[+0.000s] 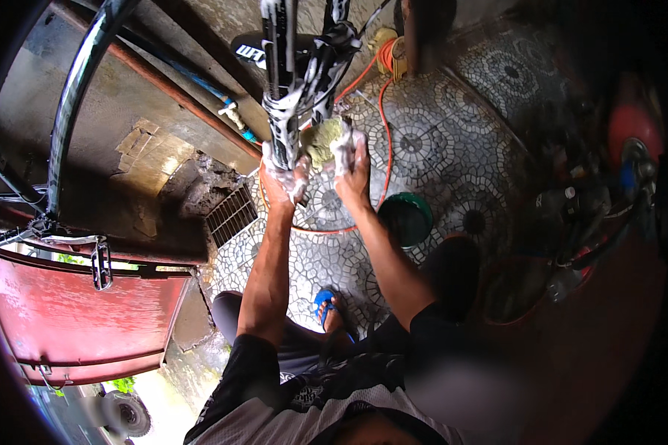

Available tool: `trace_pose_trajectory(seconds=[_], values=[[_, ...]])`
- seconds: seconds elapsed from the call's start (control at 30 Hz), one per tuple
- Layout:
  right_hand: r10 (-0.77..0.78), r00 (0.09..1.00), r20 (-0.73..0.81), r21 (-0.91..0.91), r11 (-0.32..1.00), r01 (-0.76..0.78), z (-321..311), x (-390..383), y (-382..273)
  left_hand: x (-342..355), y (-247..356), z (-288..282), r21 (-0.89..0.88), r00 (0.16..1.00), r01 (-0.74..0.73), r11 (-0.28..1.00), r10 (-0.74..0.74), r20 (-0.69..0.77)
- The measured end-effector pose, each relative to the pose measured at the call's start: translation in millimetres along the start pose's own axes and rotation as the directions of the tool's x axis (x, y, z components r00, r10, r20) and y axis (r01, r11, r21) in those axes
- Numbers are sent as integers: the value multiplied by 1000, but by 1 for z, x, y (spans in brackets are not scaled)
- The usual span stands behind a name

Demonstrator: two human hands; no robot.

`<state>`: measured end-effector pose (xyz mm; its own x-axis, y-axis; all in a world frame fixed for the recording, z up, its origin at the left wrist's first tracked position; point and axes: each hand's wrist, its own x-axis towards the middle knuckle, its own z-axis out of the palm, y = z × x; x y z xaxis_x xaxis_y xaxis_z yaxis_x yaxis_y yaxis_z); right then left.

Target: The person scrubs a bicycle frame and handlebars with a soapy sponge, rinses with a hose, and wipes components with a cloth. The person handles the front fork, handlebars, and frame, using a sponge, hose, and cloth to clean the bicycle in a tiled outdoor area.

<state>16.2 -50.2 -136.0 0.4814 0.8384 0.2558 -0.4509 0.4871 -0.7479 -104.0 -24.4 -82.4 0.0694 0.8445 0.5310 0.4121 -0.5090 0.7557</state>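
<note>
A black bicycle frame (278, 70), streaked with white soap foam, comes down from the top edge in front of me. Its lower end is in my left hand (283, 180), whose foamy fingers are wrapped round the tube. Beside it, my right hand (352, 167) grips a yellow-green sponge (320, 143) covered partly in suds. The sponge is close against the frame's lower part; whether it touches the tube there I cannot tell. Foam coats both hands.
A green bucket (406, 220) stands right of my right forearm on the patterned tile floor (438, 141). An orange hose (385, 111) loops around below the frame. At left are a drain grate (231, 215), a pipe valve (231, 113) and another bicycle's wheel (61, 141).
</note>
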Motion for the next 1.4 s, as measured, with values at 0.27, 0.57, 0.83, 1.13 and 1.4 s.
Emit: trace_pose_trajectory(seconds=[0.27,0.57,0.83,1.13,1.4], values=[[182,971,156,-500,862,-81,-29,-76,90,20,-5,-9,203,996,-23,979,4,91],[245,957,153,-860,509,8,-17,-75,20,32,2,8,127,984,10,992,-33,178],[389,885,256,-930,350,115,-52,-58,0,43,1,13,152,954,86,985,-126,272],[889,457,27,-856,-216,470,-192,-22,-9,57,-2,22,139,972,-30,990,-4,237],[709,672,-212,-866,-455,207,-231,-47,132,64,4,24,191,961,37,981,-87,263]])
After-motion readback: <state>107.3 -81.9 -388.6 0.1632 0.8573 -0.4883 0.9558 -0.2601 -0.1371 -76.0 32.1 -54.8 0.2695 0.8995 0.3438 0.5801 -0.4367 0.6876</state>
